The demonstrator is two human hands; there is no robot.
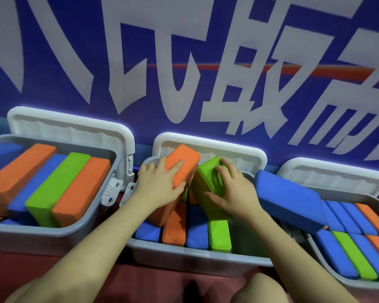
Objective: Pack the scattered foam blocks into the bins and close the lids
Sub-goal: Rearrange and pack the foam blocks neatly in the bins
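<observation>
Large white Chinese characters fill the blue banner [140,51] behind the bins, crossed by an orange stripe [293,69]; they are cropped and cannot be read with certainty. No labels show on the bins or blocks.

The left hand [162,182] grips an orange foam block [183,159] tilted over the middle bin [184,256], fingers spread across its upper face and thumb curled round its near edge. The right hand [230,191] holds a green foam block [206,176] just beside it, fingers curled over the top, thumb along the near side. The two blocks touch between the hands.

Below the fingers, blue, orange and green blocks stand on edge in the middle bin. Its white lid [210,145] stands open beyond the fingertips, against the banner.

Left of the left hand, the left bin [53,235] is packed with blocks standing above its rim, lid [70,125] up. Right of the right hand, a blue foam block [291,200] lies tilted across the gap onto the right bin [328,270], which also holds rows of blocks beneath its raised lid [333,173].
</observation>
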